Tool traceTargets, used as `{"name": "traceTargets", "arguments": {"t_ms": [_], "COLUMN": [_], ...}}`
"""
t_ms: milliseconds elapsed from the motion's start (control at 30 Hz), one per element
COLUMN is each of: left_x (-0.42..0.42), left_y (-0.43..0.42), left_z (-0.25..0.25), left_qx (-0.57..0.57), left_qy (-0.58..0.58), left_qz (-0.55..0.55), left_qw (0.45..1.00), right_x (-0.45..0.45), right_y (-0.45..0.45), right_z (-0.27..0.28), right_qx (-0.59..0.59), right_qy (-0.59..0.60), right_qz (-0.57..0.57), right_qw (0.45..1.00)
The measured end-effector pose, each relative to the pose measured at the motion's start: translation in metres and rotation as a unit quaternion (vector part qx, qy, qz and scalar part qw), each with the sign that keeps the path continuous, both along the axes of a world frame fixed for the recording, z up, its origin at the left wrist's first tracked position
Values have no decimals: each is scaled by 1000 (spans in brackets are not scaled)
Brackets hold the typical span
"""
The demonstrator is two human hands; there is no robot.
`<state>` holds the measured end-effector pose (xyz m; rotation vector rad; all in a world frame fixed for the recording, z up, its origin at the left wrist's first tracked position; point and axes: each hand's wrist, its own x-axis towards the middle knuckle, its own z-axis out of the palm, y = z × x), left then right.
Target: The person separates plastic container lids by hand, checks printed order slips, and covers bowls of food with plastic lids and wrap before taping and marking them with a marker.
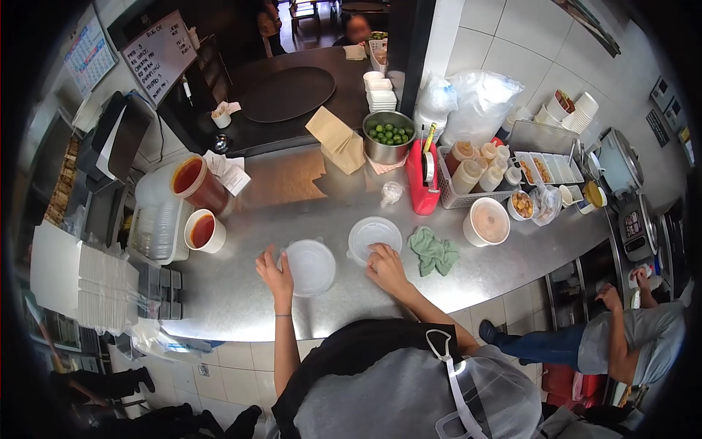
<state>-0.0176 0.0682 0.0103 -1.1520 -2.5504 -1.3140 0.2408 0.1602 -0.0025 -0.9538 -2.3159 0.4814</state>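
Two round translucent plastic containers stand side by side on the steel counter. Next to the left container is my left hand, its fingers apart and its thumb side close against the rim. My right hand has its fingers bent over the near edge of the right container. Whether either container has a lid on is hard to make out. A crumpled green cloth lies just right of my right hand. Beyond the containers is a small knotted plastic bag.
Left are a tub of red sauce, a smaller sauce cup and stacked takeaway boxes. Right are a red tape dispenser, a basket of squeeze bottles and a tub. Green limes fill a metal pot. Another person stands right.
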Motion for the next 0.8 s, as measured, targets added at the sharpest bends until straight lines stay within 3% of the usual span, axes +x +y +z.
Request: {"name": "traceTargets", "arguments": {"t_ms": [200,300,400,500,600,800], "left_x": [33,61,93,95,101,109], "left_y": [0,0,1,-4,-12,-34], "left_z": [78,117,145,131,138,143], "left_qx": [45,21,9,-9,34,3], "left_qy": [34,130,206,76,20,-157], "left_qz": [-143,-287,-399,-490,-447,-397], "left_qw": [988,949,894,868,894,904], "right_x": [19,32,37,37,38,23], "right_y": [16,11,1,-7,-14,-23], "right_z": [54,101,152,188,203,203], "right_qx": [-48,-73,-217,-258,-235,-63], "right_qy": [110,66,109,162,175,166], "right_qz": [-7,69,213,266,179,97], "right_qw": [993,993,946,915,939,979]}}
